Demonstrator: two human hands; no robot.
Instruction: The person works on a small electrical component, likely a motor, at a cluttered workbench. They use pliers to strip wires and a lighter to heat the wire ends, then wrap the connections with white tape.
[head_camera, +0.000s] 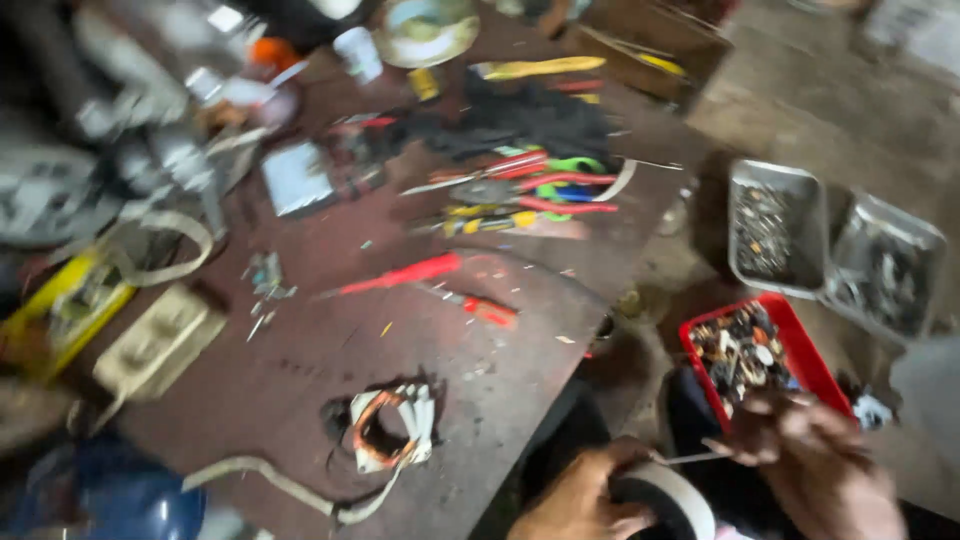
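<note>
Big messy tabletop (330, 350) sits up and left of both hands, red tray (795, 345) of scrap just above the right hand (820, 465). Left hand (585, 500) is wrapped round a roll of tape (668, 500) down low, while the right pinches a thin wire (690, 458) just beside it.

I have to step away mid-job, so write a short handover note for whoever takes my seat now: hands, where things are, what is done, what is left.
Left hand: gripping a roll of white tape at the bottom edge, off the bench.
Right hand: fingers pinch a thin strip running towards the roll; the view is too blurred to tell if it is tape or wire.
Red tray of small parts sits right behind the right hand.
Wound coil lies on the bench, red screwdriver beyond it.
Done: strip is lifted.
Left: cannot tell; nothing is wrapped yet.
</note>
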